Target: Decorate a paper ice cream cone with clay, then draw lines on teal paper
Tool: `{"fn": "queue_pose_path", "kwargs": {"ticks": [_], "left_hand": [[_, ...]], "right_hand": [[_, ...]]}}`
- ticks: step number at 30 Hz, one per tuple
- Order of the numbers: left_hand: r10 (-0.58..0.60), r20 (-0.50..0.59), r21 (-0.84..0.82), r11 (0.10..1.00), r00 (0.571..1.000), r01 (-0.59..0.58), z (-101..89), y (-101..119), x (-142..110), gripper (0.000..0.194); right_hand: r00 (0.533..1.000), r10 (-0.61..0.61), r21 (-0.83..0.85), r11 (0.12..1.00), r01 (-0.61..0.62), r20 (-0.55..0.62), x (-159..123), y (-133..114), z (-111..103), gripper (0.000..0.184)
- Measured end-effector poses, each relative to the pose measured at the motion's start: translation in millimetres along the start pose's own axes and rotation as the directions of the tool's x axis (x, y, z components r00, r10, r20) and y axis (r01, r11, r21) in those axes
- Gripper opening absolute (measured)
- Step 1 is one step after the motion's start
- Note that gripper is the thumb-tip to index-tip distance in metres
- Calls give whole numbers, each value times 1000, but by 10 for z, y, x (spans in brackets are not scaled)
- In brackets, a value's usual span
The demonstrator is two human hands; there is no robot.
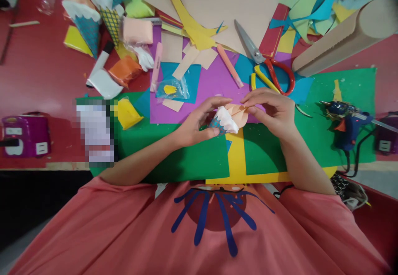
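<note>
My left hand (194,122) is wrapped round a small craft ice cream cone (217,125), tilted over the green sheet. The cone is blue with a grid pattern and has a wavy white rim (226,120). A peach-coloured piece (241,116) sticks out of its wide end, toward the right. The fingertips of my right hand (273,111) pinch the upper edge of that piece. Whether it is clay or paper, I cannot tell. Just beyond my right hand lie large scissors (256,57) with red and yellow handles.
Green sheets (174,159) and a purple sheet (211,80) cover the middle. A blue glue gun (350,127) lies at right, below a rolled beige sheet (345,36). Finished cones (85,30) and clay packets (126,71) crowd the upper left. A blurred phone-like object (96,134) lies near my left forearm.
</note>
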State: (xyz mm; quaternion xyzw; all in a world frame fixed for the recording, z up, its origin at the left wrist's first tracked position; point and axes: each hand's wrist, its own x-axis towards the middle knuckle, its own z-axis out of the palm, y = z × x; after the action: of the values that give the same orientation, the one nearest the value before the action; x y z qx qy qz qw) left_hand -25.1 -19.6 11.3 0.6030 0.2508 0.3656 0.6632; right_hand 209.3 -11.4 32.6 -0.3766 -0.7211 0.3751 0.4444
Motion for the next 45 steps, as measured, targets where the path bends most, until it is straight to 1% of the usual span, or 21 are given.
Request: {"fn": "queue_pose_path", "kwargs": {"ticks": [4,6,9,10,12,15,18,20,23,25,28,31,33,35,37,40,43,45], "left_hand": [[10,-12,-74,997,1000,-11,2,-16,23,53],[-6,-20,-123,992,1000,3,7,-9,37,53],[-89,-29,-201,976,996,81,20,36,58,53],[-119,-31,-226,968,992,109,23,54,64,53],[-160,-29,-272,951,987,146,28,84,73,53],[-215,5,-321,925,977,205,29,102,79,55],[-289,24,-338,898,957,280,30,107,74,58],[-325,21,-347,884,946,312,31,118,68,58],[-347,27,-362,871,938,332,31,143,62,57],[-357,33,-379,860,933,342,29,150,65,57],[-379,47,-436,824,924,360,26,126,83,56],[-399,79,-475,791,913,387,32,74,100,57],[-410,77,-439,804,909,400,44,45,102,63],[-412,33,-369,842,911,394,61,32,98,71],[-416,-9,-330,860,909,390,79,33,93,69],[-449,14,-401,816,893,417,104,36,91,56],[-463,59,-490,758,884,430,121,18,91,55],[-462,76,-521,737,883,431,129,0,89,57]], "right_hand": [[1000,-9,28,1000,9,-2,-3,-1,3,8],[1000,7,69,998,-6,-13,-8,1,-3,12],[999,46,135,990,-44,-12,-10,5,-21,24],[999,50,139,989,-48,-5,-8,6,-27,23],[999,37,123,992,-38,7,0,6,-32,17],[1000,31,92,995,-31,-3,11,7,-24,9],[999,21,52,998,-20,-31,6,11,-7,7],[998,34,44,999,-32,-46,-4,13,2,10],[994,95,97,991,-91,-44,-22,14,7,26],[993,114,118,987,-110,-32,-26,16,6,30],[996,86,75,994,-84,-26,-21,29,3,20],[997,60,31,998,-58,-53,-9,44,2,12],[995,60,20,998,-59,-84,-4,45,4,11],[991,72,39,997,-69,-109,-1,35,10,14],[988,101,77,993,-92,-117,-2,18,17,20],[983,144,130,983,-128,-116,-11,-3,26,26],[980,150,151,980,-131,-129,-26,4,34,21],[979,152,152,980,-131,-135,-36,21,41,19]]}}
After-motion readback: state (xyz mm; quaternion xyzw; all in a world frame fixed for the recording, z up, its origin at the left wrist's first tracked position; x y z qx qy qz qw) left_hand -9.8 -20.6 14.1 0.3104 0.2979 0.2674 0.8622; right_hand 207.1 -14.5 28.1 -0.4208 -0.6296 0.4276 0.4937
